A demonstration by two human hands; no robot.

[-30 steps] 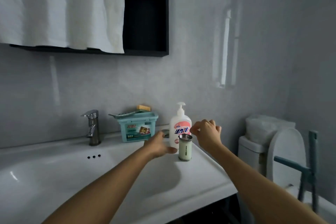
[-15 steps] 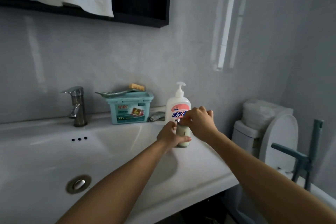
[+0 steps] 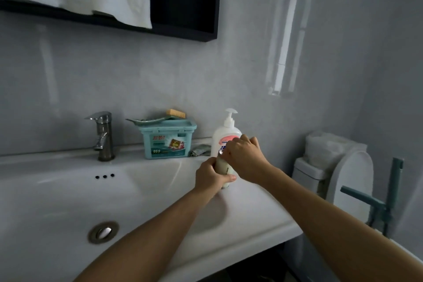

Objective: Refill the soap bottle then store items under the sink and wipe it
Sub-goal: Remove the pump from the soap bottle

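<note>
Left hand (image 3: 209, 177) wrapped round body of small soap bottle (image 3: 225, 167), bracing it on sink ledge (image 3: 251, 213); right hand (image 3: 246, 159) curled over metal cap (image 3: 220, 151), probably to twist it off for refill; whether cap is loose, cannot tell; large pump bottle (image 3: 225, 135) just behind right hand, likely refill source kept within reach; teal box (image 3: 168, 142) and cloth (image 3: 199, 151) left of both hands, untouched; 2 hands on 1 bottle.

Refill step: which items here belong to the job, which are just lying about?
Job: small bottle, left hand gripping its body, right hand on its top; pump bottle; rag, likely for wiping.
Lying about: teal box, brush, faucet, toilet.
</note>
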